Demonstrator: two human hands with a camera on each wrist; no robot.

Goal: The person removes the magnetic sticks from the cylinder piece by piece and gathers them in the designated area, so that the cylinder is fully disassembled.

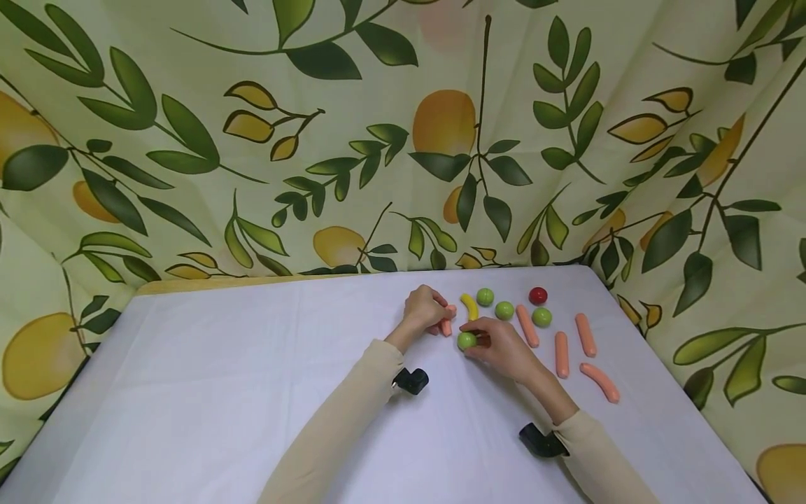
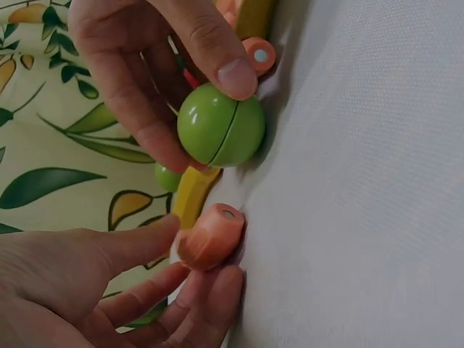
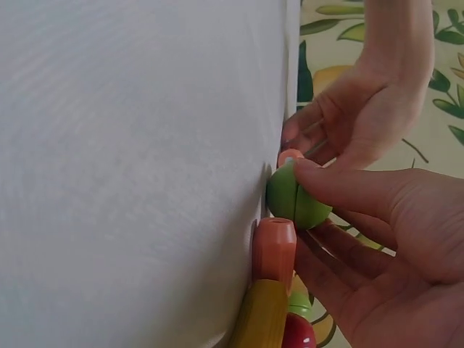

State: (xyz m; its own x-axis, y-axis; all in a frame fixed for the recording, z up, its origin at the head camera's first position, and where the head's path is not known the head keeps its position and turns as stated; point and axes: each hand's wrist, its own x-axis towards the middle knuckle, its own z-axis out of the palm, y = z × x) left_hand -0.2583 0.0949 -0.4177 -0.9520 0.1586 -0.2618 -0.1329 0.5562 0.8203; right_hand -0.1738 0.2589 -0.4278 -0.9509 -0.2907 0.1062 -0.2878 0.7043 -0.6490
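My right hand (image 1: 500,346) pinches a glossy green toy ball (image 2: 221,125), with a dark seam round it, between thumb and fingertips. The ball sits low, close over the white cloth. To its left, my left hand (image 1: 423,308) has thumb and fingers about a salmon-pink toy sausage (image 2: 216,233) whose flat end shows a small pale dot. Part of this sausage is hidden by the fingers. Just beyond the right hand lies a yellow curved toy (image 1: 469,306), like a banana. In the right wrist view the left hand (image 3: 362,109) appears behind the ball.
Two green balls (image 1: 485,297) lie behind the right hand, and another green ball (image 1: 542,317) sits by a red ball (image 1: 538,295). Several pink sausages (image 1: 562,355) lie to the right. White cloth (image 1: 220,392) covers the table; leaf-patterned curtains (image 1: 378,105) hang round it.
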